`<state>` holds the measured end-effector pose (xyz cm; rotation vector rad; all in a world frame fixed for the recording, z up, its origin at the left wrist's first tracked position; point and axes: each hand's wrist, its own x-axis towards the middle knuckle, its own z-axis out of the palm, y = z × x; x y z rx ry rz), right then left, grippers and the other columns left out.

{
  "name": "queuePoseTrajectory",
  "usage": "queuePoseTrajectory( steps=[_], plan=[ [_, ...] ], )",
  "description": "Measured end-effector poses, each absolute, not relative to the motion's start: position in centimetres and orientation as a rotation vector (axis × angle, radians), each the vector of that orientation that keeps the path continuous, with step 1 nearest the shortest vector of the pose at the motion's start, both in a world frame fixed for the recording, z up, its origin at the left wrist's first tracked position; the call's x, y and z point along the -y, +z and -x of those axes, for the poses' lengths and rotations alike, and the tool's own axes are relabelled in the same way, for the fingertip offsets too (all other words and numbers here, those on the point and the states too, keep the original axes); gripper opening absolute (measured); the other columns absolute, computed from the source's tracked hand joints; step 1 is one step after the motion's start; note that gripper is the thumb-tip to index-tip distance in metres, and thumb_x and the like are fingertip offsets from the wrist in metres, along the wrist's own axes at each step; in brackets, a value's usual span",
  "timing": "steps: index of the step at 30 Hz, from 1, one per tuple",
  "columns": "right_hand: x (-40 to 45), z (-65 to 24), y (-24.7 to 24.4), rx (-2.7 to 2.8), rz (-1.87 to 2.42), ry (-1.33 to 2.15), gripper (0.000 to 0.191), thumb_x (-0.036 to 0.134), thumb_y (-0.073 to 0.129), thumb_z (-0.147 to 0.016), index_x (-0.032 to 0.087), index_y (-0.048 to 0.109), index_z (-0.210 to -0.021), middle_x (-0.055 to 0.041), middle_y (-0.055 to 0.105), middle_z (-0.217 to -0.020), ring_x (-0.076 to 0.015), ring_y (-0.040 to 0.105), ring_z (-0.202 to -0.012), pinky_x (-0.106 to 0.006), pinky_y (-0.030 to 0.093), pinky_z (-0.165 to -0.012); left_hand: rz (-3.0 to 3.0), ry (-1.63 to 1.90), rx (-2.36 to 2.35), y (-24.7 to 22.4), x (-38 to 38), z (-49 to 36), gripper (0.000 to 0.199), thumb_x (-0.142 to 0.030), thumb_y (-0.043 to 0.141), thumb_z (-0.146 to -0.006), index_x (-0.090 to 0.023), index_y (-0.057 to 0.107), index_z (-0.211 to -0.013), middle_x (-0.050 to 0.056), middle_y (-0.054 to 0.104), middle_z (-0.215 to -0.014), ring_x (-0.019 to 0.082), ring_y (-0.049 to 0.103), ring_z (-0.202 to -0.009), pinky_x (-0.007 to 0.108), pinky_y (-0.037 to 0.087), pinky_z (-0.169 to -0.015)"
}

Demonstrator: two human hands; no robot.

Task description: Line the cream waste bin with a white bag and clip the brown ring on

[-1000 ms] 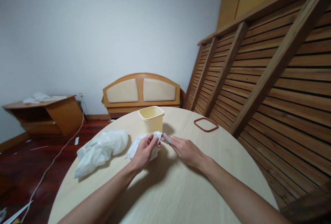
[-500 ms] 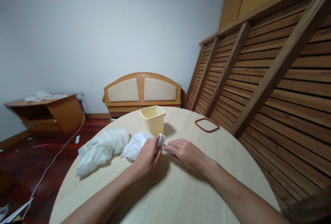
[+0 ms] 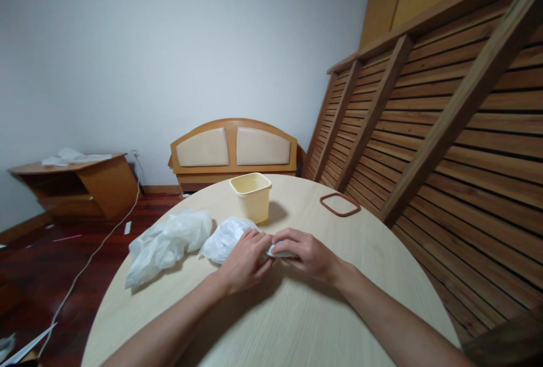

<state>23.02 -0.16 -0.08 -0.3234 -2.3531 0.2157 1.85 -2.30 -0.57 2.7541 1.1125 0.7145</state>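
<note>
My left hand (image 3: 248, 259) and my right hand (image 3: 307, 254) meet over the round table, both closed on a crumpled white plastic bag (image 3: 280, 250). Only a small strip of that bag shows between the fingers. Just behind my left hand lies a second bunched white plastic bag (image 3: 227, 238); whether it joins the held piece is hidden. Further left rests a larger, loosely crumpled plastic bag (image 3: 172, 242). A pale yellow square tub (image 3: 254, 200) stands upright and open beyond my hands. To the right of it lies a reddish-brown rounded square ring (image 3: 340, 205), flat on the tabletop.
The round pale wooden table (image 3: 339, 322) fills the foreground. Beyond it stands a headboard (image 3: 233, 155) with cream panels. A slatted wooden frame (image 3: 407, 129) leans on the right. At left, a low cabinet (image 3: 85, 180) carries papers, and a cable (image 3: 91, 254) crosses the floor.
My left hand has moved slightly right and down, and my right hand has curled over the bag. The fingers of both hands now touch, covering more of the plastic.
</note>
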Motion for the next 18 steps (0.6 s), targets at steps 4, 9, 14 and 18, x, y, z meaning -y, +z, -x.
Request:
queuePoseTrajectory(
  steps=[4,9,14,18],
  plan=[
    [0.1,-22.9,-0.6,2.203,0.451,0.461,0.019,0.015,0.064,-0.09,0.024,0.067,-0.107,-0.006,0.062,-0.114,-0.0159,0.063,-0.106,-0.032,0.053,-0.092,-2.677,0.726,-1.043,-0.6,2.2,-1.6,0.022,-0.033,0.061,-0.087,-0.021,0.057,-0.106,0.005,0.065,-0.1,0.023,0.055,-0.094,0.039,0.042,-0.088],
    [0.0,-22.8,-0.7,2.062,0.527,0.595,0.018,0.012,0.059,-0.092,0.024,0.072,-0.095,-0.0045,0.062,-0.11,-0.0158,0.062,-0.106,-0.033,0.05,-0.095,-2.626,0.729,-1.023,-1.2,1.9,-1.2,0.033,-0.031,0.063,-0.086,-0.019,0.053,-0.115,0.008,0.065,-0.11,0.025,0.057,-0.1,0.041,0.044,-0.092],
    [-0.2,-22.4,-1.0,1.968,0.612,0.658,0.025,0.01,0.053,-0.092,0.024,0.074,-0.097,-0.0062,0.062,-0.114,-0.0174,0.06,-0.111,-0.034,0.048,-0.097,-2.51,0.812,-1.068,-1.7,1.7,-1.2,0.026,-0.015,0.047,-0.087,-0.019,0.053,-0.112,0.009,0.065,-0.108,0.023,0.058,-0.102,0.04,0.044,-0.093],
    [0.2,-22.1,-0.9,1.949,0.625,0.687,0.021,0.017,0.053,-0.095,0.023,0.071,-0.103,-0.0078,0.061,-0.12,-0.0183,0.058,-0.115,-0.036,0.048,-0.099,-2.393,0.87,-1.059,-1.4,1.8,-1.4,0.022,-0.014,0.045,-0.089,-0.019,0.055,-0.108,0.007,0.066,-0.101,0.021,0.058,-0.093,0.037,0.046,-0.088]
  ],
)
